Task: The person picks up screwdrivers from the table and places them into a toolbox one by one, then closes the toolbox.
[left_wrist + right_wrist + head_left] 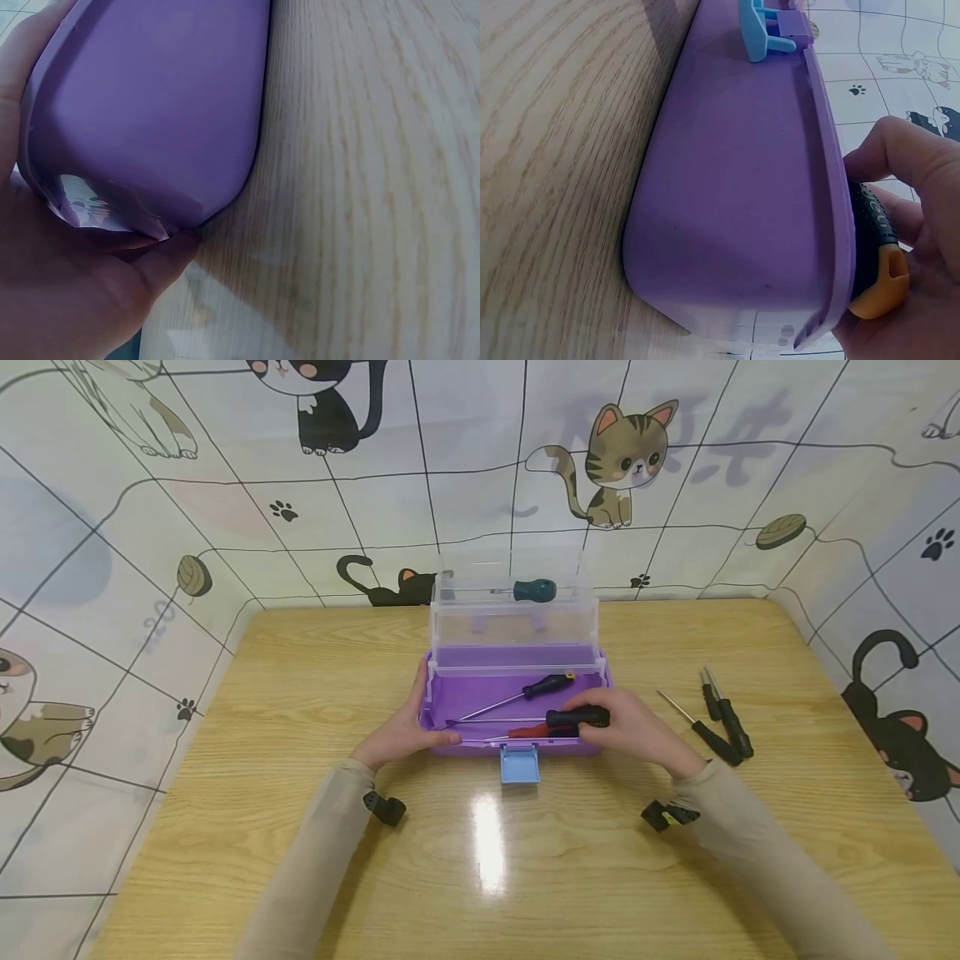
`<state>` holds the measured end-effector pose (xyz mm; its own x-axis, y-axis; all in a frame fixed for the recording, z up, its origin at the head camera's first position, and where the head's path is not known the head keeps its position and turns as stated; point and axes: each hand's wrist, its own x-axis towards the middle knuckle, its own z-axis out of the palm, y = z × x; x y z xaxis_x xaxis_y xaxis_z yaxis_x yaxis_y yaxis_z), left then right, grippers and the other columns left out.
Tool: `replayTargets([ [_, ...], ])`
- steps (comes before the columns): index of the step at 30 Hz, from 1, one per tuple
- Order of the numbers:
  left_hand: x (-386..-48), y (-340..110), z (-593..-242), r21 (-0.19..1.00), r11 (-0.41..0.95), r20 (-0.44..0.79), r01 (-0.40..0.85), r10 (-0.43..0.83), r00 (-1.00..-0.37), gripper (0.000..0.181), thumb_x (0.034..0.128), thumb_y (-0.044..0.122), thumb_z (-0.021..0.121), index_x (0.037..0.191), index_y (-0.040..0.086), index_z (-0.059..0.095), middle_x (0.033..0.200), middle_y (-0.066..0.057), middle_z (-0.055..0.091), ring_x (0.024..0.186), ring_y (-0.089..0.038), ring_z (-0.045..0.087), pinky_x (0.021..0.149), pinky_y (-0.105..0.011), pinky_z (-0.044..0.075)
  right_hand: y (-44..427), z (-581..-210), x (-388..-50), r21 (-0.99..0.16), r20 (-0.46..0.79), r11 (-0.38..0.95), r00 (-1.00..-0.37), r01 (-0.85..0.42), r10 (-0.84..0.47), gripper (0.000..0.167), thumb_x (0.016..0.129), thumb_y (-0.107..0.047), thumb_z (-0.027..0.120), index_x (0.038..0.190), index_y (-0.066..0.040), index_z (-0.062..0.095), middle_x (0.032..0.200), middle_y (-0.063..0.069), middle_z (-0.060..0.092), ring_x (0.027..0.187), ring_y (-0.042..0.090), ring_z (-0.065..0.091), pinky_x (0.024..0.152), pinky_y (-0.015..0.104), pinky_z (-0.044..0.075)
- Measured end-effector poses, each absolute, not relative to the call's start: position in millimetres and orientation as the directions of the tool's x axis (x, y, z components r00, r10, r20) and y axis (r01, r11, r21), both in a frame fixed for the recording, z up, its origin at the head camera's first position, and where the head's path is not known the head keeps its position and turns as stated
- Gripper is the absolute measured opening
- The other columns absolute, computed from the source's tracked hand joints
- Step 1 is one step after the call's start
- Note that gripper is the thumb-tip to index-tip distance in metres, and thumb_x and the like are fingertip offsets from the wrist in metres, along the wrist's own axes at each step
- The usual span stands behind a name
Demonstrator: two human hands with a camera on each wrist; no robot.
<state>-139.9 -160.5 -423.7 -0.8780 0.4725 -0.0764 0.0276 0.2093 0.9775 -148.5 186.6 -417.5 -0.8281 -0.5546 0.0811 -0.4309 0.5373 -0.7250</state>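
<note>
A purple toolbox (468,689) with a clear lid stands on the table, its lid up. My left hand (401,732) grips its left end, thumb at the front corner and fingers round the side; the left wrist view shows the hand (82,285) against the box wall (157,112). My right hand (637,722) holds a long screwdriver (566,718) by its black handle over the box's front right. The handle's orange end (883,289) shows in the right wrist view, next to the rim. Inside the box lie another black-handled screwdriver (546,687) and a red-handled screwdriver (527,732), partly hidden.
A teal-handled screwdriver (534,591) lies in the raised lid (517,618). A blue latch (520,766) hangs open at the box's front. Right of the box, a black screwdriver (716,743) and two more black-handled tools (735,727) lie on the table (330,668). Cat-printed cloth stands behind.
</note>
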Motion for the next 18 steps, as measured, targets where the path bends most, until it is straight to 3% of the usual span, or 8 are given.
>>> replayTargets([
  [9,-140,-160,-425,0.98,0.198,-0.073,0.025,0.473,-0.878,0.126,0.0767,0.002,0.077,0.151,0.024,-0.023,0.159,-0.007,-0.015,0.145,-0.032,-0.004,0.114,-0.049,0.004,182,-422,-155,-0.74,0.062,0.513,-0.804,-0.435,-0.592,0.028,0.081,0.002,0.065,0.108,-0.004,0.07,0.103,0.01,0.067,0.083,0.023,0.054,0.067,0.032,0.047],
  [18,-140,-161,-426,0.982,0.185,-0.068,0.024,0.475,-0.877,0.126,0.0764,0.0,0.077,0.151,0.024,-0.022,0.159,-0.007,-0.016,0.145,-0.032,-0.004,0.114,-0.05,0.003,174,-421,-164,-0.684,0.024,0.583,-0.812,-0.438,-0.583,0.029,0.084,0.003,0.065,0.112,-0.003,0.069,0.109,0.013,0.066,0.085,0.024,0.053,0.073,0.037,0.045],
])
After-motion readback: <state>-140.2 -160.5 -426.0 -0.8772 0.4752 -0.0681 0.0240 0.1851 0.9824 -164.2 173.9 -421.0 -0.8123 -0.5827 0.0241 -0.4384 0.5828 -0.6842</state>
